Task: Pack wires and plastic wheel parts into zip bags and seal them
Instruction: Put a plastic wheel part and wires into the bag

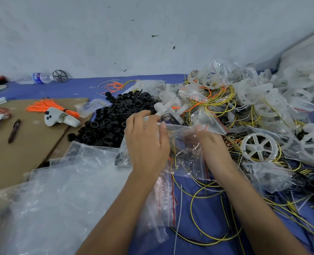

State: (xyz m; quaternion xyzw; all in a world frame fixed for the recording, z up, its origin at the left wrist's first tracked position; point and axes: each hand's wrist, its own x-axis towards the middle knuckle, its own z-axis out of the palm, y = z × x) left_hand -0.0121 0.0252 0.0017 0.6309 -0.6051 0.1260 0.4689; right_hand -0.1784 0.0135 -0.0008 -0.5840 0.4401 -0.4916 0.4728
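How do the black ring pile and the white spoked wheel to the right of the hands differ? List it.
1. Colour: the black ring pile is opaque black; the white spoked wheel is translucent white.
2. Form: the rings look small and have no spokes; the wheel looks far larger, with spokes round a hub.
3. Setting: the rings lie heaped together; the wheel lies singly on tangled yellow wires.
Both are round.

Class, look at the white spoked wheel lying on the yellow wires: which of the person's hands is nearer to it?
Right. The right hand is just left of the white spoked wheel, handling a clear zip bag; the left hand sits farther left, beyond it.
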